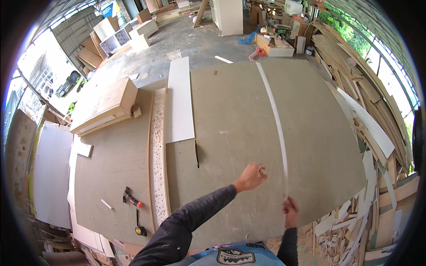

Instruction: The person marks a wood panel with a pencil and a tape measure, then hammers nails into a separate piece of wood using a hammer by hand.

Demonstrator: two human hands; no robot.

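Grasping near end of white strip (277, 119) in right hand (290, 210), judging by the curled fingers; cannot tell the exact pinch. Keeping left hand (253, 177) out over board (235, 102), fingers loosely bent, with nothing visible in them; cannot tell if touching board.

Look for white strip on the right part of board: straight ahead of right hand, to the right of left hand. Runs lengthwise away from the body, from right hand to far edge of board, leaning leftward with distance and bowed slightly, perhaps by the lens. Of the 2 hands, count right hand as nearer, being in contact at 1 end; place left hand just beside the near stretch, apart from it across a gap of bare board.

To the left, find white panel (179, 102), speckled plank (157, 133), hammer (131, 197), tape measure (140, 230) and pen (107, 204), all well apart from both hands.

For writing, see shirt (208, 257) at lower edge: printed in pale and dark lettering, with 1 dark badge (235, 256) outlined in white. Far off at upper left, note blue sign (108, 9), too small to read.
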